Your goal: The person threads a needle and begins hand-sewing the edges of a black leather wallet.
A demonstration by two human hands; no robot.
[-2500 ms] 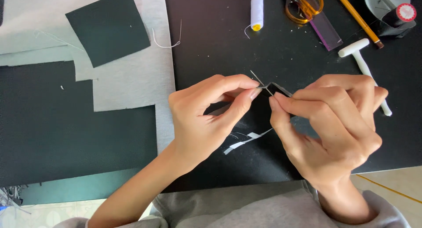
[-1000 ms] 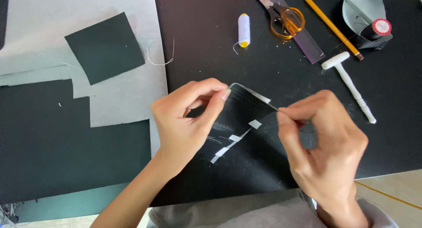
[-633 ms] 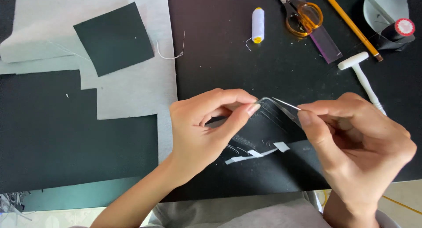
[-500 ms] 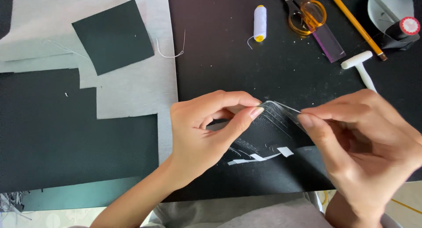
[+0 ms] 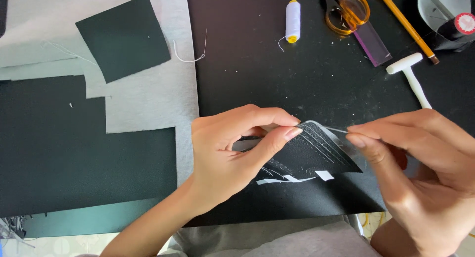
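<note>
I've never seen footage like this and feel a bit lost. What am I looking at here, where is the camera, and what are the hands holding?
The camera sits on a person's head, looking down at their own bare hands; there is no machine. The left hand pinches a small dark leather-like piece. The right hand pinches something thin at its edge, probably a needle; thread strands cross the piece. On the black mat lie a white thread spool, orange-handled scissors, a pencil and a white T-shaped tool. A dark square scrap lies on grey cloth.
</note>
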